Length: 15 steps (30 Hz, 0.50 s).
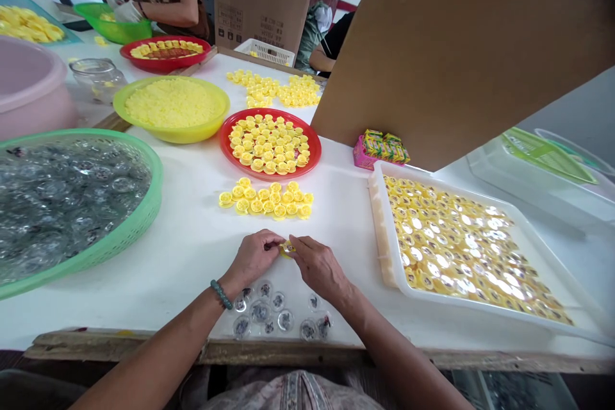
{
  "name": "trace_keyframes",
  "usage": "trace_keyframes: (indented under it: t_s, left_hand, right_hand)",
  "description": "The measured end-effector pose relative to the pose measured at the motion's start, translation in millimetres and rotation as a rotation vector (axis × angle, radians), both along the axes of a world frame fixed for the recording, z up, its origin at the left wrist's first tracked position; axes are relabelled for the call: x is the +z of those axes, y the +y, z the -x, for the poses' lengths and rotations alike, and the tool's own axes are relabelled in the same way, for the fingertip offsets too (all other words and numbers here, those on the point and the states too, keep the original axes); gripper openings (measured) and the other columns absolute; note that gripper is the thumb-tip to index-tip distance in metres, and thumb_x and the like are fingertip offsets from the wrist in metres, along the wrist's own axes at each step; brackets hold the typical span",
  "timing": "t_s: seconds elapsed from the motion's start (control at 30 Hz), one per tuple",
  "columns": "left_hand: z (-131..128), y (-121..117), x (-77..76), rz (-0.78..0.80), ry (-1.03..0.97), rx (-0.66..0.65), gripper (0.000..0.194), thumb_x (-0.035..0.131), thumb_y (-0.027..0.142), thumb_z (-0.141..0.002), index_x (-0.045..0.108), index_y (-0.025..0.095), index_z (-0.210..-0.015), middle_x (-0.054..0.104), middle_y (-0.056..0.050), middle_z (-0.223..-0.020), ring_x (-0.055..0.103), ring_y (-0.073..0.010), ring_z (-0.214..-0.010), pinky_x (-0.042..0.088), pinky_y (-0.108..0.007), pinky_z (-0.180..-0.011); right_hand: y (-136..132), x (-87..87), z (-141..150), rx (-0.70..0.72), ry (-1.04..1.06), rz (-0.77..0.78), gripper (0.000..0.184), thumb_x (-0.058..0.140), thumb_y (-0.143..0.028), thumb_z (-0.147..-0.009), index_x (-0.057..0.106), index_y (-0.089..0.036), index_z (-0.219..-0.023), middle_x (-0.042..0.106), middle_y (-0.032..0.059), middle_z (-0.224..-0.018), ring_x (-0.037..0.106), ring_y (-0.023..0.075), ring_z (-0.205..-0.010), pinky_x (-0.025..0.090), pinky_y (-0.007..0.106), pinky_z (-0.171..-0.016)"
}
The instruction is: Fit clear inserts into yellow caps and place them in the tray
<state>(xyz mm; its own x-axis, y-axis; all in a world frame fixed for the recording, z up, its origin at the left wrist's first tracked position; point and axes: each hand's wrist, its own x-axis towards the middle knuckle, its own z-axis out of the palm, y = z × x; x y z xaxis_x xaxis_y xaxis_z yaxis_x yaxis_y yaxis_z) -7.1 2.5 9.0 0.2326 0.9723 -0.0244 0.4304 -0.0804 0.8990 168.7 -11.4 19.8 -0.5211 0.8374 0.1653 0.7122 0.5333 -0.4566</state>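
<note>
Yellow cap | axis unclear | between left hand, right hand

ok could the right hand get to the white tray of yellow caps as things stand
Probably yes: the right hand is close to the white tray, and only white tabletop seems to lie between them. It and the left hand are both on a small yellow cap, though, so it would have to leave that first.
</note>
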Motion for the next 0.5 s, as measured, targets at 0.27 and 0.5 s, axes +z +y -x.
trace_keyframes:
  t_s: [0.27,0.5]
  left_hand:
    - [2,0,-0.1,-0.007,-0.040,-0.032,0.024,0.052,0.012,-0.074,0.070,0.022,-0.085,0.067,-0.002,-0.089,0.061,-0.0180,-0.083,0.048,-0.030,-0.078]
    - [3,-1,-4.4,-0.014,-0.052,-0.038,0.022,0.053,0.016,-0.076,0.071,0.024,-0.086,0.067,-0.001,-0.090,0.061,-0.0185,-0.085,0.048,-0.030,-0.081]
  right_hand:
    - [5,-1.9,-2,-0.004,-0.023,0.027,0.030,0.047,-0.013,-0.088,0.054,-0.017,-0.116,0.065,0.0089,-0.091,0.062,0.0163,-0.082,0.049,0.024,-0.070]
    - [11,4.3,-4,0.080,-0.083,0.045,0.022,0.050,-0.020,-0.088,0.057,-0.016,-0.109,0.063,0.0067,-0.084,0.060,0.0158,-0.076,0.046,0.024,-0.067]
